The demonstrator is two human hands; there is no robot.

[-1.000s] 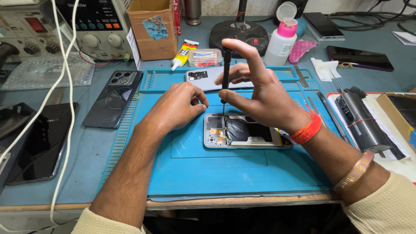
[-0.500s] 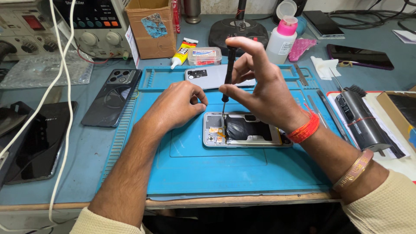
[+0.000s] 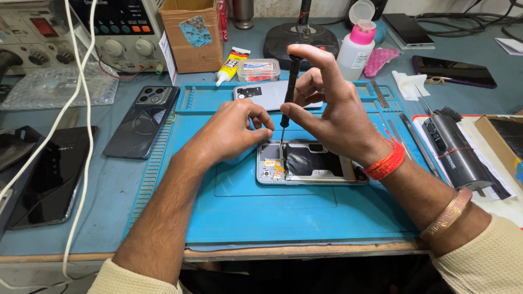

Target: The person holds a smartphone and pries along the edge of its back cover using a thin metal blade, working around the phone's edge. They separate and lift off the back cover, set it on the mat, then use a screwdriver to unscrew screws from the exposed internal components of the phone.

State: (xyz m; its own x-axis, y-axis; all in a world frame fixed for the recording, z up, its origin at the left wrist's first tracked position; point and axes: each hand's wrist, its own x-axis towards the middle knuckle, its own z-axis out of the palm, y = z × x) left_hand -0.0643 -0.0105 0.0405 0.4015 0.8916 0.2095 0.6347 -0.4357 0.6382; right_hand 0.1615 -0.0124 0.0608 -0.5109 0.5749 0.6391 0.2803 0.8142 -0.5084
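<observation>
So there's an opened phone (image 3: pixel 313 163) lying flat, back cover off, right in the middle of a blue mat (image 3: pixel 245 212). The right hand (image 3: pixel 332 117) sits over the phone's top edge at about 12 o'clock from it, with a black screwdriver (image 3: pixel 289 90) pinched upright between thumb and fingertips, index finger curled over the cap. Its tip is down in the phone's left end, near the orange bits. The other fingers are loosely bent, not gripping anything.

The left hand (image 3: pixel 229 130) is at roughly 10 o'clock from the phone, fingers curled in, with the fingertips close to the screwdriver shaft and the phone's top-left corner. Can't really tell if it's actually pinching something or just bracing.

Around it: a grey back cover (image 3: pixel 261 93) at 12 o'clock on the mat, a dark phone (image 3: pixel 141 120) off the mat at 9–10 o'clock, a glue tube (image 3: pixel 231 64) behind, and a pink-capped bottle (image 3: pixel 357 49) at 1 o'clock.
</observation>
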